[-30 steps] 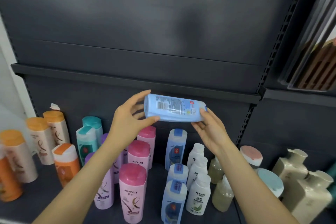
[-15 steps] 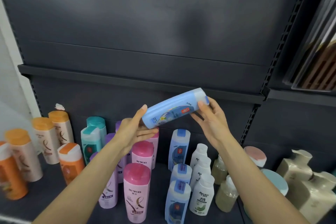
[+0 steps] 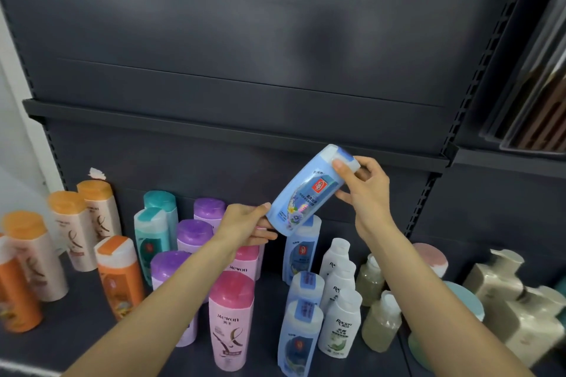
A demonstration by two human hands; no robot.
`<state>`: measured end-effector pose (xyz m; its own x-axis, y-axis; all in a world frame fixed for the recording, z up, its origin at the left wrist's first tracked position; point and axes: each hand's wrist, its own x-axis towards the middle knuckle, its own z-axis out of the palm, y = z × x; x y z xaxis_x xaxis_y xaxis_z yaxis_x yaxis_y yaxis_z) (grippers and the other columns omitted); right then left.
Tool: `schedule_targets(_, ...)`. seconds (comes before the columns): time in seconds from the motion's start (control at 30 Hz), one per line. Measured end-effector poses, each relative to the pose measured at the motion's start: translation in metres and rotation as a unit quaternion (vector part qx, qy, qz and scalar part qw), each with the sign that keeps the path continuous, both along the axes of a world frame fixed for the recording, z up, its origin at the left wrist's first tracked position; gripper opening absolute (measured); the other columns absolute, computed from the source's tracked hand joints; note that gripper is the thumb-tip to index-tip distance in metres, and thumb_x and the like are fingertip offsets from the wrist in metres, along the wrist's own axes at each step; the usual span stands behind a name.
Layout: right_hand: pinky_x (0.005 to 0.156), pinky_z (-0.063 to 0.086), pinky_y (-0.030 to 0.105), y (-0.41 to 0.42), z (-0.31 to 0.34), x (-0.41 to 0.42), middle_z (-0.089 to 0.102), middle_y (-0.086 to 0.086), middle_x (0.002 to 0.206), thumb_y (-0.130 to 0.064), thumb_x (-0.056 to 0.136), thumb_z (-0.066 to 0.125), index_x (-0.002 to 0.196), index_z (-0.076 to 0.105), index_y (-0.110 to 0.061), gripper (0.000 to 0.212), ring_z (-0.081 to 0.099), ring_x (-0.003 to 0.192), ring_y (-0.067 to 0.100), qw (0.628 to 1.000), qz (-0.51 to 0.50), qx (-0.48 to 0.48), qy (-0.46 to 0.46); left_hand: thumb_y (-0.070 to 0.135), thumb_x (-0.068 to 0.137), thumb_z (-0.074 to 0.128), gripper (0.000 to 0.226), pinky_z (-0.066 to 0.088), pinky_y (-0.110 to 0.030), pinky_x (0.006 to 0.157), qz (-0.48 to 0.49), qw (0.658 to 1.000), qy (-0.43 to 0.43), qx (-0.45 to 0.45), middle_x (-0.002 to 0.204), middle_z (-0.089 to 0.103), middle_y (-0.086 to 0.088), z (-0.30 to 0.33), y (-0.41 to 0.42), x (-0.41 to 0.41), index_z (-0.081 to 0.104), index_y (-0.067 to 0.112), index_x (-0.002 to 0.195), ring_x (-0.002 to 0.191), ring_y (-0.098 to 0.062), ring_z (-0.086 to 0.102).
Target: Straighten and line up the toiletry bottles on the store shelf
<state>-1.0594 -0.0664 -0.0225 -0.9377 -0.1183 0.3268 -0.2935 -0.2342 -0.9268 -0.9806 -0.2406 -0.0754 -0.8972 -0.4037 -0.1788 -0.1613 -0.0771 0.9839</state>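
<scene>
The blue bottle (image 3: 309, 191) is held in the air above its row on the shelf (image 3: 85, 312), tilted with its cap up-right, the right hand (image 3: 366, 190) pinching the cap end and the left hand (image 3: 245, 228) pinching the base, nearer the shelf.

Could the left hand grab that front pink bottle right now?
Probably not at once: the left hand is busy holding the bottom of the blue bottle. The front pink bottle stands unblocked just below it, so once freed, likely yes.

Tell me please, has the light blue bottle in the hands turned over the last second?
Yes. The light blue bottle lay level beneath the upper shelf edge; now it tilts, cap raised toward that edge.
</scene>
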Motion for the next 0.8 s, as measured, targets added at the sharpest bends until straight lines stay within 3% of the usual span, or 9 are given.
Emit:
schedule_targets(0.07, 0.061, 0.056, 0.022, 0.001, -0.001, -0.001, 0.067, 0.001, 0.095, -0.014, 0.085, 0.068, 0.106, 0.054, -0.007, 0.027, 0.068, 0.079, 0.005, 1.0, -0.005, 0.011, 0.004, 0.024, 0.092, 0.058, 0.02, 0.055, -0.025, 0.058, 0.007, 0.999, 0.008, -0.049, 0.078, 0.069, -0.004, -0.004, -0.001, -0.002, 0.065, 0.006, 0.096, 0.052, -0.01, 0.066)
schedule_targets(0.2, 0.07, 0.057, 0.032, 0.001, -0.013, -0.009, 0.068, -0.001, 0.097, -0.014, 0.082, 0.072, 0.105, 0.062, -0.016, 0.026, 0.067, 0.087, 0.013, 0.996, -0.022, 0.082, 0.037, 0.019, 0.089, 0.062, 0.013, 0.055, -0.031, 0.066, 0.027, 0.973, 0.035, -0.227, 0.074, 0.068, 0.001, -0.012, -0.012, -0.006, 0.069, 0.008, 0.094, 0.058, -0.011, 0.064)
schedule_targets(0.3, 0.068, 0.054, 0.023, 0.001, -0.029, -0.013, 0.067, -0.008, 0.095, -0.014, 0.08, 0.073, 0.102, 0.063, -0.02, 0.025, 0.064, 0.085, 0.009, 0.983, -0.028, 0.162, 0.087, 0.021, 0.088, 0.063, 0.015, 0.054, -0.025, 0.074, -0.01, 0.92, 0.041, -0.39, 0.082, 0.069, 0.003, -0.017, -0.022, -0.005, 0.07, 0.014, 0.1, 0.076, -0.01, 0.066)
schedule_targets(0.4, 0.067, 0.052, 0.015, 0.0, -0.044, -0.015, 0.063, -0.015, 0.092, -0.012, 0.08, 0.073, 0.101, 0.059, -0.02, 0.026, 0.061, 0.082, 0.003, 0.97, -0.024, 0.217, 0.108, 0.025, 0.09, 0.061, 0.027, 0.052, -0.037, 0.084, -0.037, 0.866, 0.004, -0.5, 0.108, 0.068, -0.003, -0.026, -0.029, -0.004, 0.066, 0.016, 0.115, 0.099, -0.021, 0.063)
schedule_targets(0.63, 0.066, 0.047, 0.01, 0.004, -0.087, -0.027, 0.065, -0.009, 0.092, -0.013, 0.077, 0.075, 0.096, 0.058, -0.02, 0.026, 0.061, 0.084, 0.003, 0.947, -0.006, 0.313, 0.069, 0.035, 0.09, 0.058, 0.05, 0.038, -0.04, 0.105, -0.106, 0.817, -0.041, -0.565, 0.143, 0.043, -0.002, -0.051, -0.028, 0.002, 0.048, 0.02, 0.136, 0.13, -0.023, 0.038)
schedule_targets(0.8, 0.068, 0.044, 0.01, 0.004, -0.114, -0.031, 0.065, -0.003, 0.097, -0.012, 0.076, 0.077, 0.097, 0.061, -0.016, 0.027, 0.06, 0.09, 0.01, 0.939, 0.006, 0.344, 0.017, 0.042, 0.091, 0.053, 0.056, 0.028, -0.033, 0.11, -0.143, 0.793, -0.077, -0.587, 0.15, 0.033, -0.001, -0.058, -0.027, 0.005, 0.039, 0.022, 0.141, 0.136, -0.021, 0.028)
